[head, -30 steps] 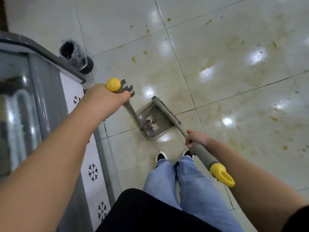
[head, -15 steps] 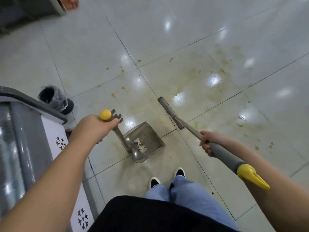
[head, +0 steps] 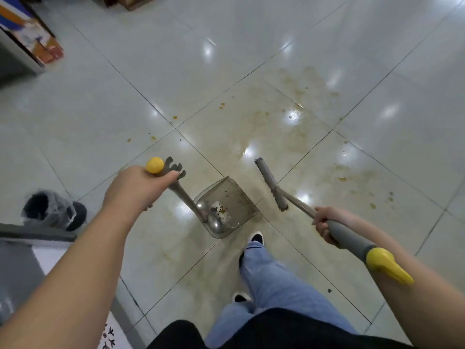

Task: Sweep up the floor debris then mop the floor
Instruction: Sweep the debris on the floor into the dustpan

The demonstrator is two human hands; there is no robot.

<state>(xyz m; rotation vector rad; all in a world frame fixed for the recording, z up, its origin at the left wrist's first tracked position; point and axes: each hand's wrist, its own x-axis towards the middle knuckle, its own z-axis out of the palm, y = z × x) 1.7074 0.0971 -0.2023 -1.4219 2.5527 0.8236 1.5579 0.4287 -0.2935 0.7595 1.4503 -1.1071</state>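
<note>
Left hand point(head: 137, 188) gripping yellow-capped grey dustpan handle point(head: 181, 191); translucent grey dustpan point(head: 226, 206) with scraps on stained glossy tile floor point(head: 289, 137). Right hand point(head: 328, 224) clamped on grey broom point(head: 273, 186), head beside pan, apart.

glossy tiled floor point(head: 251, 46) — brown stains point(head: 297, 114), scattered debris specks point(head: 342, 179), lined bin point(head: 54, 210) at left

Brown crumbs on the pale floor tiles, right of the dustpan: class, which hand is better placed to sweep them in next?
Right. The right hand grips the grey broom, whose head is nearest the brown crumbs; the left hand holds the grey dustpan.
</note>
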